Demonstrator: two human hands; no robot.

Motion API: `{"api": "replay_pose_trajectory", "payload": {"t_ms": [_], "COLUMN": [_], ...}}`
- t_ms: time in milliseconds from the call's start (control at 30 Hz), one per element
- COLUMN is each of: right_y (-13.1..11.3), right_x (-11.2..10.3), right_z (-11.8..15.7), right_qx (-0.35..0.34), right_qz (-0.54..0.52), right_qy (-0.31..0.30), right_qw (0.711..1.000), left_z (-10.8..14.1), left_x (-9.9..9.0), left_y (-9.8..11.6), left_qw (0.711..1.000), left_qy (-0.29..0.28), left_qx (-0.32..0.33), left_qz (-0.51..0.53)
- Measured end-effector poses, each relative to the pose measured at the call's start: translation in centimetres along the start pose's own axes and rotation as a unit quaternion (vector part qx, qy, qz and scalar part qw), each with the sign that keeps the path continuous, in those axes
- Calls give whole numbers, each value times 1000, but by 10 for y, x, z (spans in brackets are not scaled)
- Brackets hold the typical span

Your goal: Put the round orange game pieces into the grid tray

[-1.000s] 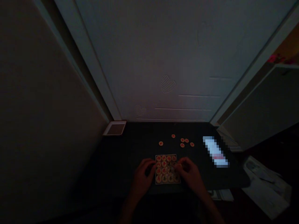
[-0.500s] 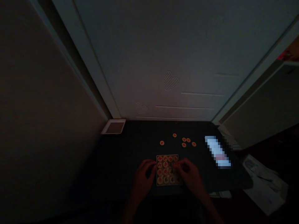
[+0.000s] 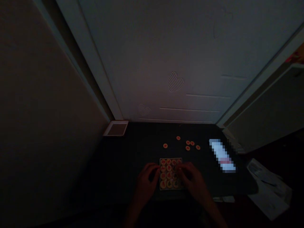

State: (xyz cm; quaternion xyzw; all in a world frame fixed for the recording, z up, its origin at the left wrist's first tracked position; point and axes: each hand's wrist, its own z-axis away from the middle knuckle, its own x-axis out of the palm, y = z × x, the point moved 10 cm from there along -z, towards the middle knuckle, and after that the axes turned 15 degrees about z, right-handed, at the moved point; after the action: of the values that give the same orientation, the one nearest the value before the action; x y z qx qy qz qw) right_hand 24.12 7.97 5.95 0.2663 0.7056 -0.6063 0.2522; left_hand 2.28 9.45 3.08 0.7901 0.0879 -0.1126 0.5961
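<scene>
A shallow square box [image 3: 160, 186] lies near the front of the dark table, filled with rows of round xiangqi pieces [image 3: 168, 175] bearing red or dark characters. My left hand [image 3: 147, 177] is curled at its left side, thumb and fingertips closed at the rim. My right hand [image 3: 193, 179] reaches over the right side, fingers pinched above the right-hand pieces and covering some of them. Whether a piece is between those fingertips is too dark to tell. Beyond the box lie several loose xiangqi pieces [image 3: 187, 143], one of them [image 3: 165, 146] apart on the left.
A shallow open tray or lid [image 3: 115, 129] sits at the table's back left corner. On the right lies a bright pixelated object [image 3: 222, 155]. A pale panel with hearts [image 3: 175, 81] rises behind the dark table [image 3: 128, 158]. Papers [image 3: 270, 190] lie beyond the right edge.
The view has shifted very slightly. My right hand has moved a little over the box's right column, covering more of the lower right piece; the left hand keeps its place.
</scene>
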Motion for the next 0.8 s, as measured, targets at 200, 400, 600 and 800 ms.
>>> {"api": "replay_pose_trajectory", "payload": {"t_ms": [200, 400, 600, 800], "right_y": [5, 19, 8, 3], "right_x": [8, 19, 15, 15], "right_z": [-1, -1, -1, -3], "right_qx": [23, 60, 34, 13], "right_qz": [-4, 6, 50, 92], "right_qy": [-17, -35, -17, 2], "right_qw": [1000, 998, 998, 996], "left_z": [0, -1, 0, 0], "left_x": [0, 0, -2, -1], "left_y": [2, 3, 4, 5], "left_qw": [1000, 1000, 1000, 1000], "left_qy": [0, -6, 4, 3], "left_qx": [-1, -12, -4, 0], "left_qz": [7, 5, 0, -3]}}
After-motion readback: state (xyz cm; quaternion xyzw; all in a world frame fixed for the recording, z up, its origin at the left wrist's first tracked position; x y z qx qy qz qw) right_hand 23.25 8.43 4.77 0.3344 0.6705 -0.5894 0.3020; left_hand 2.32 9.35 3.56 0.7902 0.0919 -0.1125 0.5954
